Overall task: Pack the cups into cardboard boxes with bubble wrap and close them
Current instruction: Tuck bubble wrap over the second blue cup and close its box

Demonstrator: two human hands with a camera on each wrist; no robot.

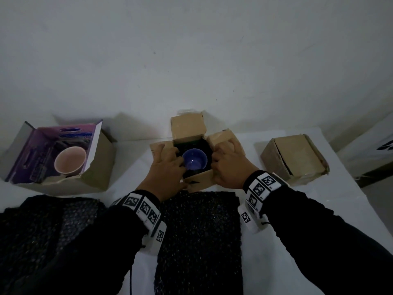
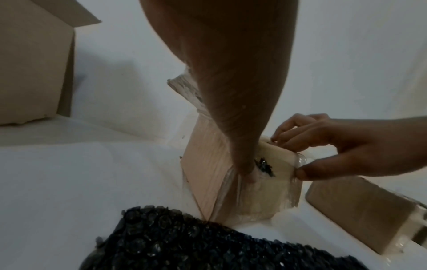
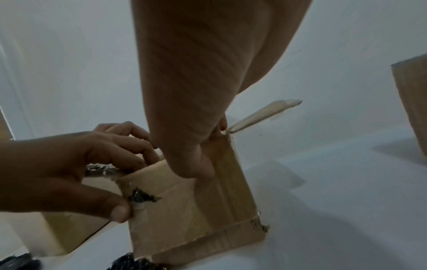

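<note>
Nearest us, black bubble wrap lies flat on the white worktop. Just beyond it, our left hand and right hand flank the open cardboard box, fingers curled over its side rims and thumbs pressed on the near wall. Inside, a blue cup stands upright in dark wrap. Far left, a bigger open box holds a pink cup. Far right sits a closed box.

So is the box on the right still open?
No, the right box has its flaps folded shut, unlike the middle box.
</note>
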